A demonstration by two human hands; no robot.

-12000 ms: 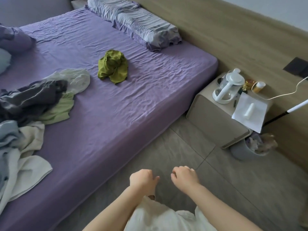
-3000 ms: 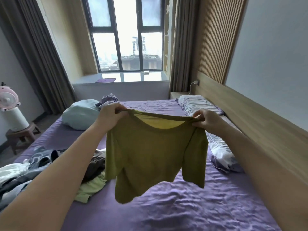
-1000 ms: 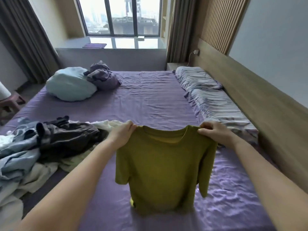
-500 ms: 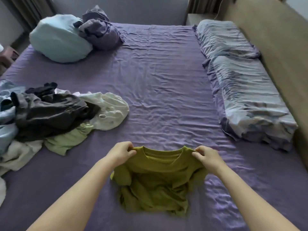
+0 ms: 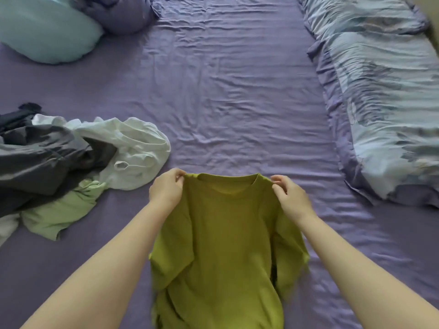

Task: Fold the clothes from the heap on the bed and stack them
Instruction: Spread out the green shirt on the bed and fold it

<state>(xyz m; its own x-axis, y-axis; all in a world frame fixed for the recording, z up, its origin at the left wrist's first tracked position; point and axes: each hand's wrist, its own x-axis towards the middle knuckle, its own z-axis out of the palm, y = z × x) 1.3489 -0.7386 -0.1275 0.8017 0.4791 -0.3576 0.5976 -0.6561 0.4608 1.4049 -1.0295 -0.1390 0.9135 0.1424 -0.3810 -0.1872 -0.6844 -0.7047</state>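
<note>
I hold the olive-green T-shirt (image 5: pixel 223 245) by its shoulders, collar away from me, its body spread down the purple bed (image 5: pixel 237 91) toward me. My left hand (image 5: pixel 166 192) has its grip pinched on the left shoulder seam, my right hand (image 5: pixel 291 198) pinched on the right one. Left of the T-shirt lies the heap of clothes (image 5: pixel 71 157): white, dark grey and pale green pieces. Right of it lies a rumpled blue quilt (image 5: pixel 384 96). Beyond it to the left sits a light blue pillow (image 5: pixel 45 32).
</note>
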